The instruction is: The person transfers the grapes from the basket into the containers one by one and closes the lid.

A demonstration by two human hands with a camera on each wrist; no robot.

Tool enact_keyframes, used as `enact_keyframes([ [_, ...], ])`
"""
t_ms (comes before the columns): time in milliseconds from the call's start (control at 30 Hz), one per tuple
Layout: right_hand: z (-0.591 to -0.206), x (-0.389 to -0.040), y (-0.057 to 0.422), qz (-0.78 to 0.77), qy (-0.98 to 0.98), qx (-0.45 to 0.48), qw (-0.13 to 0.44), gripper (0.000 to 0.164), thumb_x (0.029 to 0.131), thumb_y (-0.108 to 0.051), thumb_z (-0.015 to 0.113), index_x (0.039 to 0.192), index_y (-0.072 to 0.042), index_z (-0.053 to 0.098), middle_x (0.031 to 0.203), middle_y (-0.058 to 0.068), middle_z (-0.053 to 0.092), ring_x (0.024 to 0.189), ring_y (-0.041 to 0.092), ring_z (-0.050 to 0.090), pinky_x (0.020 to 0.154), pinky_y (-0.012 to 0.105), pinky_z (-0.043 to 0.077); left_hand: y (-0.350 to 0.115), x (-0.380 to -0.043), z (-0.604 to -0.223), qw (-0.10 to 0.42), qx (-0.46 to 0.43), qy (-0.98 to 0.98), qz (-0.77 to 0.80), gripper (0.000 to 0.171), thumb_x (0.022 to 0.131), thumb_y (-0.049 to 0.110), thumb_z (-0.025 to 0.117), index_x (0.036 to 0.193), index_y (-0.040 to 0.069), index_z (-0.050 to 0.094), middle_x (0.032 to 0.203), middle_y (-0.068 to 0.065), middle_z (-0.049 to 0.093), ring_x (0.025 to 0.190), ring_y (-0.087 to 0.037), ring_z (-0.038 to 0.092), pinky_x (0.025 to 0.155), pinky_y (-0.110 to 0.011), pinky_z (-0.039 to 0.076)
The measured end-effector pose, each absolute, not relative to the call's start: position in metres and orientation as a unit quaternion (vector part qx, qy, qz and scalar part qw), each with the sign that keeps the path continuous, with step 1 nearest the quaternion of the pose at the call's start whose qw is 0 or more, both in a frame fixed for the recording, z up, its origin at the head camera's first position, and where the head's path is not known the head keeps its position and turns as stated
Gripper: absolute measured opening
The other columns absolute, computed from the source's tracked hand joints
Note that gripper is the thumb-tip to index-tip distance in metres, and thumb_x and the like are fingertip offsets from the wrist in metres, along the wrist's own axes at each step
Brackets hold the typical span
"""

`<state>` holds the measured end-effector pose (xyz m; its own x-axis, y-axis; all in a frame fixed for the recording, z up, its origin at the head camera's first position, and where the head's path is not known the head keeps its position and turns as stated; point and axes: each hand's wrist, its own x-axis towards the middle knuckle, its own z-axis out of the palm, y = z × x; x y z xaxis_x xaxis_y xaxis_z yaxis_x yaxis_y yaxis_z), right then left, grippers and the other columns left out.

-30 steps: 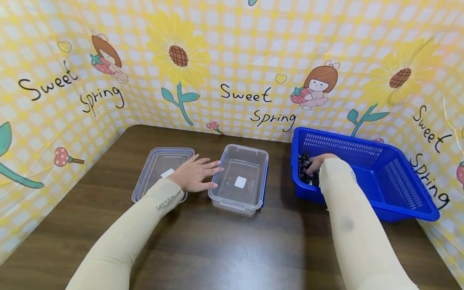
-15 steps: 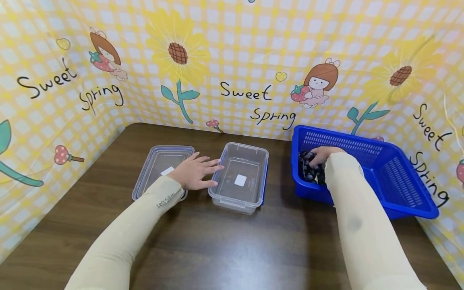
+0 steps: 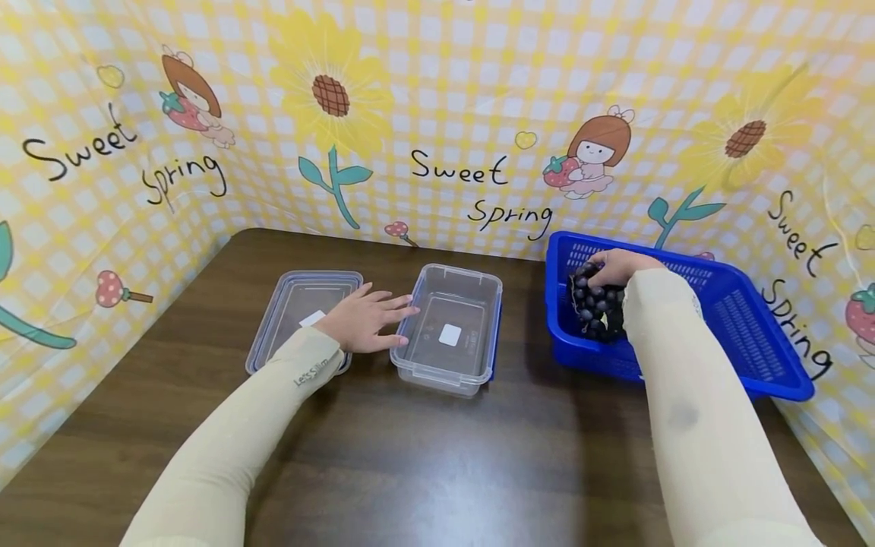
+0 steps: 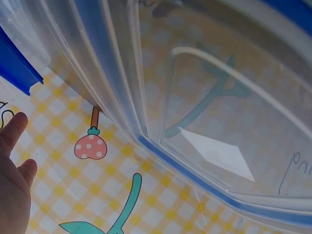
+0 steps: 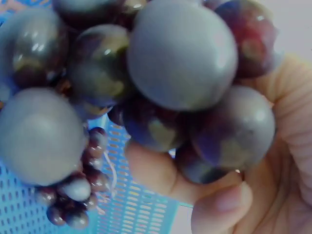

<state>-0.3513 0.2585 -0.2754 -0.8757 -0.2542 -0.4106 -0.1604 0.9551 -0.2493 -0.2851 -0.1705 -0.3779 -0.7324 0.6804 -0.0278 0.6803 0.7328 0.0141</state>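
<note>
My right hand [image 3: 623, 266] grips a bunch of dark purple grapes [image 3: 596, 300] at its top, inside the left end of the blue basket [image 3: 567, 352]. In the right wrist view the grapes [image 5: 180, 56] fill the top, with fingers and thumb curled against them; more small grapes [image 5: 73, 197] show lower down over the basket mesh. My left hand [image 3: 362, 320] lies with spread, straight fingers between the lid [image 3: 285, 308] and the clear plastic container [image 3: 444, 380], fingertips right at the container's left rim. Left wrist view: only part of the hand [image 4: 14, 187] shows, beside the lid [image 4: 209, 156].
A brown wooden table [image 3: 410, 463] carries everything. A yellow checked cloth [image 3: 437, 99] with printed flowers stands close behind and along both sides. The container has a white label [image 3: 449, 335] and a blue clip along its right side.
My right hand has moved up and slightly right, raising the bunch of grapes, so more of it shows above the basket's rim. My left hand has kept its place.
</note>
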Motion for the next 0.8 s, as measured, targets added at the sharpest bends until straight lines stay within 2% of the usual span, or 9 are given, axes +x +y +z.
enact_keyframes([
  [100, -0.270, -0.349, 0.261, -0.131, 0.961, -0.108, 0.220, 0.055, 0.090, -0.019, 0.057, 0.136, 0.007, 0.043, 0.133, 0.035, 0.043, 0.107, 0.040, 0.051, 0.094, 0.052, 0.040, -0.171, -0.286, -0.379, 0.019, 0.365, 0.931, 0.002, 0.063, 0.095, 0.055, 0.043, 0.147, 0.020, 0.041, 0.153, -0.004, 0.033, 0.135, -0.038, 0.035, 0.111, -0.061, 0.012],
  [167, -0.267, -0.347, 0.263, -0.146, 0.958, -0.106, 0.222, 0.054, 0.089, -0.019, 0.057, 0.135, 0.006, 0.043, 0.128, 0.033, 0.047, 0.094, 0.032, 0.052, 0.085, 0.046, 0.043, -0.171, -0.287, -0.380, 0.017, 0.366, 0.930, 0.000, 0.064, 0.095, 0.056, 0.042, 0.148, 0.020, 0.040, 0.153, -0.004, 0.033, 0.135, -0.038, 0.036, 0.111, -0.061, 0.013],
  [267, -0.263, -0.345, 0.264, -0.176, 0.954, -0.099, 0.221, 0.055, 0.090, -0.016, 0.057, 0.136, 0.008, 0.039, 0.109, 0.025, 0.056, 0.076, 0.022, 0.053, 0.072, 0.037, 0.045, -0.171, -0.289, -0.381, 0.016, 0.368, 0.930, 0.001, 0.064, 0.096, 0.055, 0.042, 0.148, 0.019, 0.039, 0.153, -0.004, 0.032, 0.135, -0.038, 0.036, 0.111, -0.061, 0.013],
  [400, -0.257, -0.338, 0.262, -0.244, 0.940, -0.079, 0.223, 0.057, 0.092, -0.012, 0.055, 0.140, 0.008, 0.032, 0.116, 0.028, 0.048, 0.074, 0.024, 0.055, 0.061, 0.035, 0.053, -0.170, -0.289, -0.383, 0.013, 0.369, 0.929, 0.003, 0.064, 0.096, 0.055, 0.043, 0.149, 0.019, 0.038, 0.153, -0.005, 0.032, 0.134, -0.038, 0.036, 0.110, -0.061, 0.013],
  [500, -0.255, -0.331, 0.260, -0.286, 0.930, -0.071, 0.222, 0.059, 0.092, -0.010, 0.055, 0.142, 0.005, 0.028, 0.130, 0.035, 0.030, 0.088, 0.033, 0.055, 0.063, 0.043, 0.057, -0.170, -0.289, -0.384, 0.012, 0.369, 0.929, 0.003, 0.064, 0.096, 0.055, 0.043, 0.149, 0.019, 0.038, 0.153, -0.005, 0.032, 0.134, -0.038, 0.036, 0.110, -0.062, 0.013],
  [633, -0.256, -0.323, 0.255, -0.336, 0.916, -0.064, 0.210, 0.060, 0.090, -0.007, 0.056, 0.143, 0.003, 0.028, 0.126, 0.030, 0.031, 0.090, 0.033, 0.055, 0.065, 0.046, 0.057, -0.169, -0.287, -0.382, 0.013, 0.370, 0.929, 0.005, 0.064, 0.096, 0.053, 0.044, 0.148, 0.018, 0.038, 0.153, -0.006, 0.032, 0.134, -0.039, 0.037, 0.110, -0.062, 0.013],
  [800, -0.257, -0.314, 0.244, -0.397, 0.901, -0.039, 0.172, 0.059, 0.089, -0.004, 0.057, 0.142, 0.001, 0.031, 0.122, 0.030, 0.038, 0.080, 0.025, 0.059, 0.065, 0.044, 0.057, -0.169, -0.288, -0.379, 0.015, 0.366, 0.930, 0.004, 0.064, 0.096, 0.054, 0.043, 0.149, 0.018, 0.038, 0.153, -0.006, 0.032, 0.134, -0.039, 0.036, 0.110, -0.062, 0.012],
])
